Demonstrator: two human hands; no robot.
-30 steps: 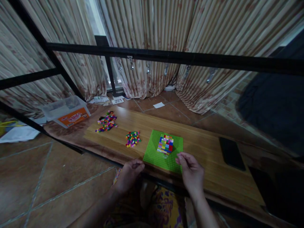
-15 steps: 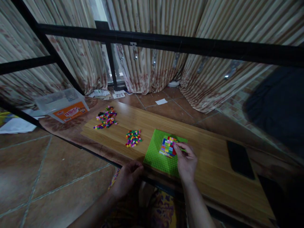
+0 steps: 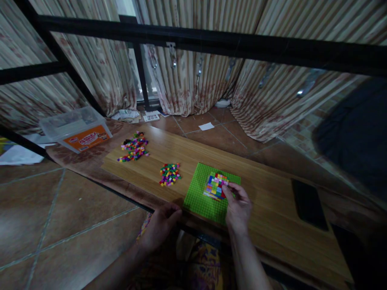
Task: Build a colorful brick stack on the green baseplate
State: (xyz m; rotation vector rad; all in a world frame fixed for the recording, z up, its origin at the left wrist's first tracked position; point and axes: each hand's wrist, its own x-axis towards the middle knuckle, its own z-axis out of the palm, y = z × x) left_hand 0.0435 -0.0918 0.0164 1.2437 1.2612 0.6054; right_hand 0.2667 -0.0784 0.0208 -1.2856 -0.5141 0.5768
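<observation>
A green studded baseplate point(image 3: 196, 197) lies on the wooden board, bearing a squarish stack of colourful building bricks point(image 3: 215, 185). My right hand point(image 3: 238, 206) is closed at the right side of this stack, thumb and forefinger pinched on bricks there. Whether a single loose brick is between those fingertips is hidden. At the near edge of the board, left of the baseplate, rests my left hand point(image 3: 165, 221). Its thumb and fingers are pressed together, and anything between them is too small to make out. A small pile of loose bricks point(image 3: 170, 174) lies left of the baseplate.
A larger heap of bricks point(image 3: 134, 148) sits at the board's far left end. Beyond it stands a clear plastic box point(image 3: 74, 125) with an orange label. A dark flat object point(image 3: 308, 204) lies on the right of the wooden board point(image 3: 266, 213). A black metal bar point(image 3: 211, 39) crosses above.
The view has shifted slightly. My right hand stays at the stack's right side with hardly any movement, and my left hand keeps its place at the board's edge.
</observation>
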